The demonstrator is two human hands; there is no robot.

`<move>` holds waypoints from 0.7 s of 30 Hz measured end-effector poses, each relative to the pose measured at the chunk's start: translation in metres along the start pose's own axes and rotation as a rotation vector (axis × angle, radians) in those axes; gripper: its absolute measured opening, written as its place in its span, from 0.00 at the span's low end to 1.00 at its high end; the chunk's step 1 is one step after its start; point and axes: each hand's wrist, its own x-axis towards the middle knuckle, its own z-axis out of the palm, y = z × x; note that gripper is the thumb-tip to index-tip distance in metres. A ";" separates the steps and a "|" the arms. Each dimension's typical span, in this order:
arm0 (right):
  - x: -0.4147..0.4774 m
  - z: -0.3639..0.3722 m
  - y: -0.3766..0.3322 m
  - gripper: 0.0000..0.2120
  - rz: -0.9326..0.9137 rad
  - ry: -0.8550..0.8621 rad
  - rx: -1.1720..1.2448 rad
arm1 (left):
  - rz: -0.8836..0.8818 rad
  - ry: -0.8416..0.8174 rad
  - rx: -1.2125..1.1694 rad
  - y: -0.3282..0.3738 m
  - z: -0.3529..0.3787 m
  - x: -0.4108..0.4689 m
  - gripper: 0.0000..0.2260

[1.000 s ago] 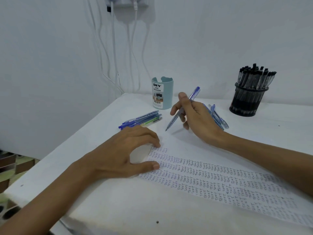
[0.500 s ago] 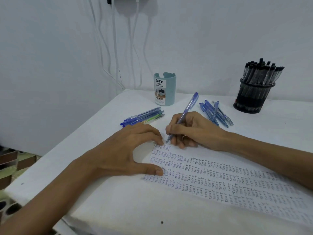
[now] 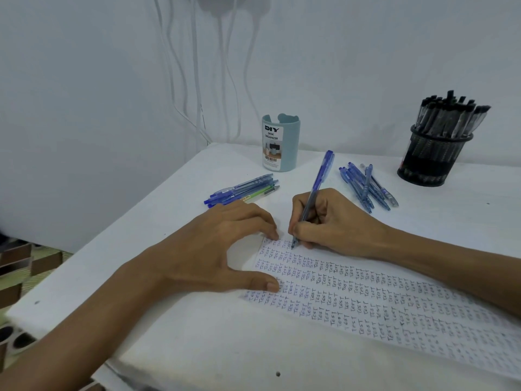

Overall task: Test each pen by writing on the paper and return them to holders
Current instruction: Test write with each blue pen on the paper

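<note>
My right hand [image 3: 335, 221] grips a blue pen [image 3: 318, 182], its tip touching the top left of the paper [image 3: 366, 303], which is filled with rows of the word TEST. My left hand [image 3: 214, 249] lies spread on the paper's left edge, thumb and fingertips pressing it down. A pile of blue pens with one green pen [image 3: 242, 190] lies left of the writing hand. Another pile of blue pens [image 3: 366, 184] lies to its right. A light blue holder [image 3: 280, 142] stands at the back, and a black mesh holder [image 3: 435, 162] full of black pens stands at the back right.
The white table [image 3: 197, 348] stands against a white wall in a corner. White cables [image 3: 191, 80] hang down the wall behind the blue holder. The table's left edge drops to a patterned floor [image 3: 25, 266].
My right hand came down from above the table with the pen and set its tip on the paper beside my left fingertips. My left hand stayed in place.
</note>
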 end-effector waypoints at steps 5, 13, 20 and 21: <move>0.000 0.001 -0.001 0.06 0.005 0.015 -0.020 | 0.004 0.002 -0.001 0.001 0.000 0.000 0.27; 0.000 0.000 -0.003 0.06 0.024 0.034 -0.066 | 0.008 -0.003 -0.004 0.001 0.000 0.000 0.27; 0.001 0.001 -0.004 0.06 0.035 0.046 -0.092 | 0.002 -0.007 -0.008 0.002 -0.001 0.000 0.28; 0.001 0.001 -0.004 0.07 0.037 0.048 -0.090 | 0.003 -0.005 -0.011 0.002 -0.001 0.000 0.27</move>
